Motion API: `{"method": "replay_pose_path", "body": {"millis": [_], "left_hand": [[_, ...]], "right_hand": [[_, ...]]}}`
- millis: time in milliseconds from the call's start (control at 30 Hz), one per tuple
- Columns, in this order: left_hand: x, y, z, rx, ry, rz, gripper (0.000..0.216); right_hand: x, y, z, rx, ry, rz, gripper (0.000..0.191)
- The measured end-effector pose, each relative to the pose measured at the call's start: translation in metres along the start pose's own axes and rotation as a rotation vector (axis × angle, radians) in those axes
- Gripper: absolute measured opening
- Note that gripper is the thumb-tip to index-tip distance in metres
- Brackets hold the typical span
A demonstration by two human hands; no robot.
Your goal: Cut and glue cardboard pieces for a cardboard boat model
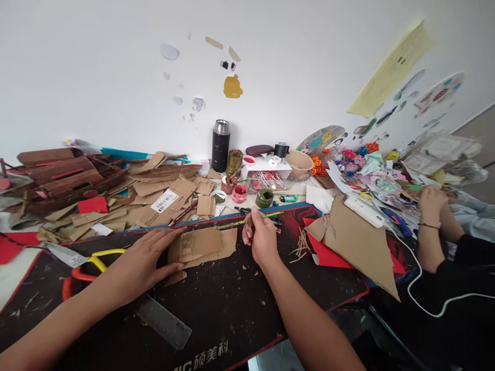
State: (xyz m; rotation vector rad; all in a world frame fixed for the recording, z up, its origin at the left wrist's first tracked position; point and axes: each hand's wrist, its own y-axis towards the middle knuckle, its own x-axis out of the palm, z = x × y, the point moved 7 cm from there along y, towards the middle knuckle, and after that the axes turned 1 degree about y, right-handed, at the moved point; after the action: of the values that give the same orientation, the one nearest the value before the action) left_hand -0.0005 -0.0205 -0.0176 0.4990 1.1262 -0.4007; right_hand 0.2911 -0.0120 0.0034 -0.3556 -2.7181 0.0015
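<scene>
My left hand (145, 260) lies with its fingers stretched over the left end of a flat brown cardboard piece (201, 245), thumb at its near edge. My right hand (263, 237) is closed around a thin green paintbrush (232, 224). The brush points left, its tip over the far edge of the cardboard. Under and beside my left wrist are scissors with red and yellow handles (83, 270) and a clear ruler (164, 319). Beyond my right hand stand open paint jars, one dark green (264, 198) and one red (239, 194).
Cardboard scraps (166, 198) and a brown model boat (65, 178) crowd the back left. A black flask (221, 147) stands by the wall. At right lie a large cardboard sheet (358, 239) and a white power strip (363, 210). Another person's hands (431, 206) work at far right.
</scene>
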Motion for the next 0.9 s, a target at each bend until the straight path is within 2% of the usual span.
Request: {"method": "replay_pose_path", "body": {"millis": [367, 567, 733, 900], "left_hand": [[0.000, -0.002, 0.007, 0.069, -0.025, 0.155, 0.079], [0.002, -0.003, 0.004, 0.053, -0.040, 0.172, 0.079], [0.003, -0.003, 0.003, 0.044, -0.034, 0.161, 0.081], [0.003, -0.004, 0.003, 0.050, -0.023, 0.164, 0.082]], "right_hand": [[-0.018, -0.014, -0.008, -0.040, -0.194, -0.053, 0.061], [-0.008, -0.020, -0.002, -0.016, -0.291, -0.108, 0.066], [-0.015, -0.023, -0.009, -0.029, -0.363, -0.121, 0.067], [-0.018, -0.024, -0.016, -0.035, -0.311, -0.079, 0.065]]}}
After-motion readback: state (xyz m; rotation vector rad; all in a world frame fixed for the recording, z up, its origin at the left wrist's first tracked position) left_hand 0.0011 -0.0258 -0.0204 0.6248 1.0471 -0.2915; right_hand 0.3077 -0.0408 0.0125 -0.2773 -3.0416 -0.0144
